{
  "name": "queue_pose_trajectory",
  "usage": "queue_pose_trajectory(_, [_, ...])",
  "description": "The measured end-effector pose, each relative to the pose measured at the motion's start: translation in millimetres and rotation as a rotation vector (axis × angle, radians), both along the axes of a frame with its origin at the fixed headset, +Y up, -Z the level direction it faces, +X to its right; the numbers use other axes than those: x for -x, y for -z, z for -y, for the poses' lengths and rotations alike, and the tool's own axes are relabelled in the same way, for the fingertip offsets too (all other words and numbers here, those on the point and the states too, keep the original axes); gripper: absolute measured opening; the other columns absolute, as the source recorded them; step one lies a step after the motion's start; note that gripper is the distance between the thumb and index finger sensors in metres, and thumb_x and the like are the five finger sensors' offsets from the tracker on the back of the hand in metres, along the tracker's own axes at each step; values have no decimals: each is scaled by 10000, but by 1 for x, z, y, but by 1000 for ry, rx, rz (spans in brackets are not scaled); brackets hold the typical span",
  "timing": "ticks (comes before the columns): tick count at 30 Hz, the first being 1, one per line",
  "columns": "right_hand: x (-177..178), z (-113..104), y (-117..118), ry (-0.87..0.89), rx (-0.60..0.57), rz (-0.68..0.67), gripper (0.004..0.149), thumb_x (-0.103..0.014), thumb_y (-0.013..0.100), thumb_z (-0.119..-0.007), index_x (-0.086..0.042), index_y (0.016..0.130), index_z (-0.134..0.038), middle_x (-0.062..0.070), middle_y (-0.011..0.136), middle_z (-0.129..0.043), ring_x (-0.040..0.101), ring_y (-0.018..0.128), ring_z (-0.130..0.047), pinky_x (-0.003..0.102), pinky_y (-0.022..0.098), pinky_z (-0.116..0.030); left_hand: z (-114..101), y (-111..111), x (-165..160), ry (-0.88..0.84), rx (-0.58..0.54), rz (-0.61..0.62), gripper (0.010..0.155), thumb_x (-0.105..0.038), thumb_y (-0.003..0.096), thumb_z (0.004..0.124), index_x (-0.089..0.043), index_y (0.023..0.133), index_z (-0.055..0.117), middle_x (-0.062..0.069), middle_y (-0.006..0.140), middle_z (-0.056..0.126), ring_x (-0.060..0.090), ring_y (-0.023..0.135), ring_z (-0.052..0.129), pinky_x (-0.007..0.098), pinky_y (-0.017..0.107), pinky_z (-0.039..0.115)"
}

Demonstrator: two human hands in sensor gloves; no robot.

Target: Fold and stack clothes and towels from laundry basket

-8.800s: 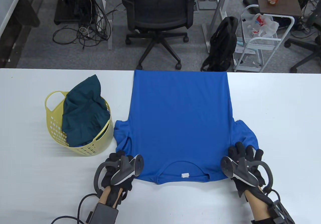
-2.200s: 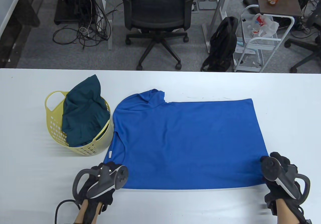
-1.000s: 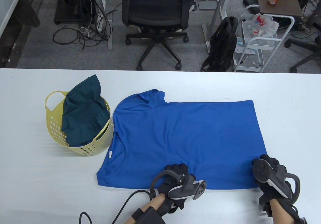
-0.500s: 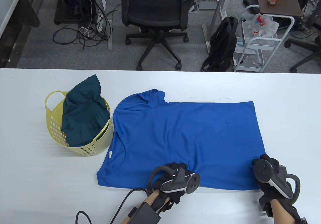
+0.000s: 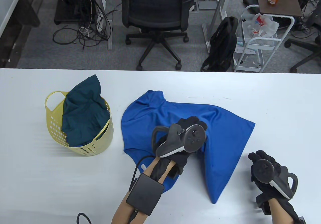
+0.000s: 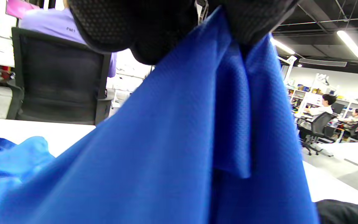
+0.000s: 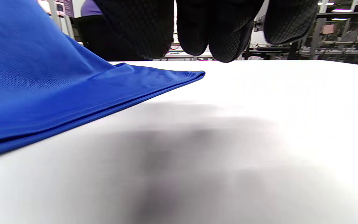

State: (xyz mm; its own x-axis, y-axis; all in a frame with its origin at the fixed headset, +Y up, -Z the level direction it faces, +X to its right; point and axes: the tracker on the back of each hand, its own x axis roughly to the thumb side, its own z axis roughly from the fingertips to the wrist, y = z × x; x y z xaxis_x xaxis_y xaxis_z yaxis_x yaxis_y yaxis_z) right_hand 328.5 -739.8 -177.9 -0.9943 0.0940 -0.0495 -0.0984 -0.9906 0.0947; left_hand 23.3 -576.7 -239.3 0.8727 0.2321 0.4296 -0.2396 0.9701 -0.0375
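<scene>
A blue T-shirt [image 5: 223, 138] lies on the white table [image 5: 275, 103], its near part pulled up into a tent. My left hand [image 5: 193, 123] is raised over the middle of the shirt and grips a bunch of its cloth, which hangs down from the fingers. The left wrist view shows the gloved fingers [image 6: 154, 28] clamped on the blue cloth [image 6: 182, 140]. My right hand [image 5: 260, 158] is over bare table just right of the shirt, holding nothing. In the right wrist view its fingers [image 7: 222, 28] hang free above the table, with the shirt's edge [image 7: 42, 81] to the left.
A yellow laundry basket [image 5: 100, 143] stands left of the shirt with a dark green garment [image 5: 82, 111] piled in it. Beyond the table's far edge are an office chair [image 5: 156, 11], a black backpack [image 5: 223, 43] and a white cart [image 5: 260, 41].
My left hand took hold of the shirt's near edge and lifted it up and toward the far side, bunching the shirt. The shirt's right corner slid away from my right hand, which now holds nothing.
</scene>
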Motion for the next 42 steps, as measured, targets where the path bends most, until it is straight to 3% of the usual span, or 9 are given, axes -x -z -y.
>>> queue_pose_trajectory(5, [22,-3,0,84,34,-170,516,-186,602,-726,-219,1100,-592,242,1173,-550,464,999,-673,689,707,-589,1,12,-2,7,-4,-33,416,-504,591,765,-347,972,703,94,1109,793,225,791,958,380,558,865])
queue_pose_trajectory(10, [79,-15,-12,235,202,-586,612,-257,649,-667,-390,1160,-358,343,1192,-482,464,974,-710,668,698,-633,6,29,-4,37,6,-73,422,-506,589,765,-340,972,705,95,1104,798,193,732,978,341,514,879])
queue_pose_trajectory(17, [159,-2,-29,51,384,-852,599,-370,701,-520,-481,1113,-100,395,1139,-622,353,758,-914,571,598,-787,12,51,-4,54,34,-110,424,-504,588,764,-337,973,703,96,1110,791,176,706,981,324,495,881])
queue_pose_trajectory(21, [161,16,-26,-105,387,-788,584,-392,707,-516,-486,1110,-104,397,1216,-405,416,825,-843,604,623,-745,19,58,-8,50,41,-107,427,-505,586,764,-333,972,703,97,1110,790,172,698,982,319,488,883])
queue_pose_trajectory(25, [160,21,-24,19,412,-788,571,-405,714,-516,-484,1124,-127,376,1237,-151,487,894,-736,637,652,-685,18,58,-13,33,39,-97,422,-502,590,763,-326,969,706,98,1103,797,165,685,986,311,480,886])
queue_pose_trajectory(30, [156,21,-22,22,352,-752,586,-359,709,-517,-216,1215,-257,187,1270,-218,459,926,-731,617,654,-688,9,43,-15,-28,28,-23,404,-471,577,794,-280,928,734,100,991,890,89,553,1032,234,387,921])
queue_pose_trajectory(34, [127,9,-9,234,373,-675,578,-272,685,-561,-8,1178,-417,317,1200,-409,411,862,-808,580,626,-732,5,33,-6,44,-84,-44,367,-396,555,849,-299,886,724,67,918,930,18,466,1053,156,329,947])
queue_pose_trajectory(39, [73,-24,23,326,196,-507,523,-301,655,-631,-18,1096,-633,309,1114,-628,365,780,-883,558,587,-771,9,31,13,42,-112,-113,495,-292,603,803,-408,1055,638,24,932,885,72,436,1016,212,311,907])
queue_pose_trajectory(42, [52,-34,44,331,-59,-387,573,-450,502,-825,-114,965,-787,213,982,-817,311,727,-910,632,622,-713,14,35,23,0,-83,-156,337,-277,621,762,-361,944,809,55,919,883,68,479,1027,209,340,930])
